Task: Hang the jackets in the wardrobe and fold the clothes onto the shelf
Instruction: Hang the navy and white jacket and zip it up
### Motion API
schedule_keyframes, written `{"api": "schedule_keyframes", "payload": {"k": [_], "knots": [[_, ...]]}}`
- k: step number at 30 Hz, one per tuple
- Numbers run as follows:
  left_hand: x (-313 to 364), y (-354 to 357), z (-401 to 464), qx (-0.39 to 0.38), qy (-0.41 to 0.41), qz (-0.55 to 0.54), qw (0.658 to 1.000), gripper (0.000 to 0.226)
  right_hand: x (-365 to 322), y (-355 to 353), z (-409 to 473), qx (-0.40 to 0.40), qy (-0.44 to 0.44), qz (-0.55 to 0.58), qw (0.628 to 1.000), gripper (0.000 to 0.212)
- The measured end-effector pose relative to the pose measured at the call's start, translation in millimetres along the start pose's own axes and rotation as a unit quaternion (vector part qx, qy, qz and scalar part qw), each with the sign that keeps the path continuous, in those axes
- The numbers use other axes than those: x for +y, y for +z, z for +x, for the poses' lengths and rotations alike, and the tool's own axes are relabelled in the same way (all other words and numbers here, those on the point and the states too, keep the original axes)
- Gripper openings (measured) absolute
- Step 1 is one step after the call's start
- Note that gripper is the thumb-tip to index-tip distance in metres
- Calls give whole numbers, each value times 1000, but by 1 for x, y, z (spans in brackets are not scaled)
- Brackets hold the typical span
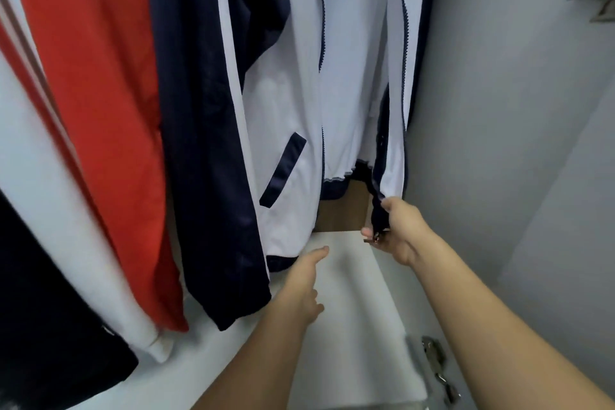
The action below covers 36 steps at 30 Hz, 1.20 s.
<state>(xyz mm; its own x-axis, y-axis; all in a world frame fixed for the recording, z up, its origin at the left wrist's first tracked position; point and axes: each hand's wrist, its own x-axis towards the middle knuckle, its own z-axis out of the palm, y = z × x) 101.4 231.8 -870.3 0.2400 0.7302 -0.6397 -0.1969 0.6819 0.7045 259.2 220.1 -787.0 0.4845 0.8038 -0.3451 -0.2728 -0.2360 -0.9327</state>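
A white and navy zip jacket (286, 103) hangs open in the wardrobe, its navy sleeve down the left side. My right hand (396, 230) pinches the bottom of the jacket's right front edge by the zipper end. Just below the left front panel's hem, my left hand (304, 280) reaches forward with fingers extended and holds nothing. A red jacket (96, 103) hangs to the left of it.
A white garment (43, 210) and a dark one (43, 326) hang at the far left. The white wardrobe floor (349, 309) lies under my hands, with a brown panel (342, 213) behind. The grey side wall (499, 143) and door hinges (439, 373) are at the right.
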Motion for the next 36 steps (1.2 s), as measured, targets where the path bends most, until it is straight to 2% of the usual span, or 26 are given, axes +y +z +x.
{"api": "schedule_keyframes", "payload": {"k": [3,5,6,9,11,13,15,16,19,21,22,23,25,26,28,29,32,36], "knots": [[-5,6,12,-39,73,-140,987,47,-3,-12,-15,-38,46,18,998,12],[-3,9,12,-58,110,-198,972,41,-2,-20,-25,-71,70,81,992,11],[-2,10,10,-63,126,-189,972,40,0,-23,-30,-86,74,129,985,9],[-1,12,2,-41,177,-53,982,35,7,-30,-49,-133,57,254,956,10],[2,9,-7,-37,227,60,971,20,15,-32,-60,-162,52,310,935,19],[4,3,-17,-33,256,207,944,11,25,-30,-68,-183,61,364,911,16],[7,-3,-21,-15,272,360,892,18,33,-27,-73,-191,66,367,908,10],[9,-6,-23,-20,268,394,879,21,36,-26,-75,-193,64,347,916,14],[19,-9,-24,-45,251,412,875,23,39,-27,-77,-187,42,286,939,28],[26,-11,-26,-59,258,428,864,14,38,-31,-77,-171,15,258,951,48],[32,-11,-29,-83,249,418,869,10,37,-34,-76,-165,4,252,954,58],[37,-11,-34,-124,228,377,889,10,37,-37,-75,-167,-3,251,954,65],[48,-9,-44,-229,171,191,939,11,36,-44,-73,-189,-6,249,950,65],[54,-8,-50,-268,155,94,946,13,34,-47,-72,-205,-7,240,949,54],[61,-5,-61,-303,161,-2,939,13,29,-55,-71,-236,-12,205,950,22],[63,-3,-65,-310,171,-14,935,12,27,-59,-70,-248,-12,190,950,15],[62,0,-72,-308,189,-3,933,15,24,-65,-68,-275,-2,157,949,22],[62,0,-76,-315,212,34,925,19,25,-64,-68,-303,15,119,946,15]]}}
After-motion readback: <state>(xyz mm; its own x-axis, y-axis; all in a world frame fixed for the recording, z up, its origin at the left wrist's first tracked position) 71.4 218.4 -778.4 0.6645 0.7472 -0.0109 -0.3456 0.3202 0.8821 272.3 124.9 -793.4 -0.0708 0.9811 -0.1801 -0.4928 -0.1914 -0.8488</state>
